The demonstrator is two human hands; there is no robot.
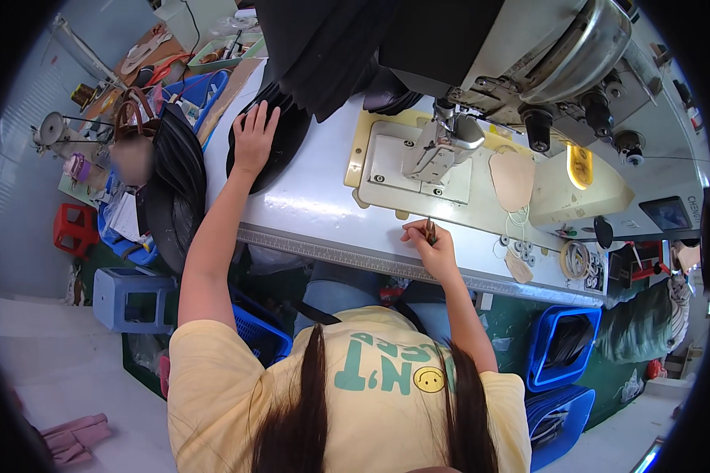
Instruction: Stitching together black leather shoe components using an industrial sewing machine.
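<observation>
My left hand [255, 140] lies with fingers spread flat on a black leather-like piece [286, 150] at the left of the white table. More black pieces [323, 55] hang over it from above. By the table's front edge, my right hand [434, 248] is closed around a small pointed tool [431, 229]; most of it is hidden in the fingers, so its kind is unclear. Between and beyond my hands stands a sewing machine [450, 146], its presser foot area over a pale bed plate [379, 177]. Neither hand touches the machine.
A beige flat piece [513, 180] lies right of the needle area, with bobbins [522, 251] and a tape roll [575, 260] farther right. Black pieces [173, 158] hang at the left. Blue baskets [538, 370] and a blue stool [126, 299] stand on the floor.
</observation>
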